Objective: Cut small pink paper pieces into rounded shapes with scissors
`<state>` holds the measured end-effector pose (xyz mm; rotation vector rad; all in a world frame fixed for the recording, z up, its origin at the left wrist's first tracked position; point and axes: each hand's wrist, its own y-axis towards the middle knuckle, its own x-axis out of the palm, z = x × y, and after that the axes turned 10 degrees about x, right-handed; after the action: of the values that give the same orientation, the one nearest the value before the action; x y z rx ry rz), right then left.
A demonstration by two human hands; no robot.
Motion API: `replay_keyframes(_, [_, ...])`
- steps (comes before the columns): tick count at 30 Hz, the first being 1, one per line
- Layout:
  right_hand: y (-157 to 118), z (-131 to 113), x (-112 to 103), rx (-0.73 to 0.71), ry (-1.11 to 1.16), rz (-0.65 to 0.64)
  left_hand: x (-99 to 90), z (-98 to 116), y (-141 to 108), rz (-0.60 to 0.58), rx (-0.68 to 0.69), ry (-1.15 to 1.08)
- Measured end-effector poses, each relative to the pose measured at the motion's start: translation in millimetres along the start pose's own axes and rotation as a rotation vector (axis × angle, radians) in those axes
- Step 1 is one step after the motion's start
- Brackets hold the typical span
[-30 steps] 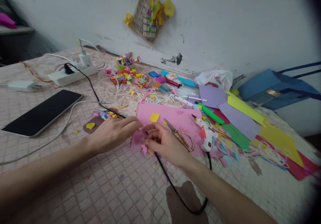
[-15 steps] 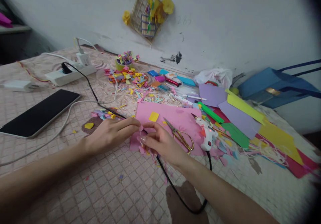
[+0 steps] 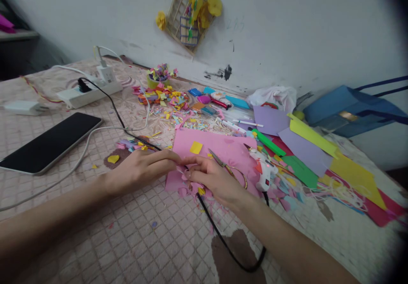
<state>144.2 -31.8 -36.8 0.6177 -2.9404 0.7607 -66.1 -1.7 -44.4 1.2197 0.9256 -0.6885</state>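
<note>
My left hand (image 3: 145,169) and my right hand (image 3: 212,181) meet fingertip to fingertip over the near left part of a pink foam or paper sheet (image 3: 219,142). Both are closed in a pinch on a small pink paper piece (image 3: 182,170), mostly hidden by the fingers. Beneath my right fingers lie loose pink and yellow paper scraps (image 3: 183,191). Gold-handled scissors (image 3: 230,170) rest on the sheet, partly covered by my right hand. A yellow paper square (image 3: 196,147) lies just beyond the fingertips. Right of the scissors is a white glue gun (image 3: 263,171), its small light red.
A black cord (image 3: 219,235) loops under my right forearm. To the left are a phone (image 3: 52,144) and a power strip (image 3: 89,95). Coloured sheets (image 3: 306,148) spread at right near a blue bag (image 3: 347,110). Behind stands a small pot (image 3: 157,80) of paper bits.
My right hand has shifted slightly forward and its fingers have closed in against the left fingertips, covering more of the pink piece and the scissors. My left hand has barely moved.
</note>
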Motion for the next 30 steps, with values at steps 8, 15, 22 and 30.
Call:
replay_keyframes(8, [6,2,-2,0.099,0.018,-0.072,-5.0,-1,0,0.037,0.124,0.099])
replay_keyframes(15, [7,-1,0,0.154,-0.014,-0.066,-4.4,-3,-3,0.028,0.161,0.090])
replay_keyframes(22, [9,0,2,0.177,0.029,-0.041,-6.5,0,-3,-0.025,0.154,0.101])
replay_keyframes(30, [9,2,5,0.144,0.081,-0.024,-6.0,5,-16,-0.041,-0.029,0.026])
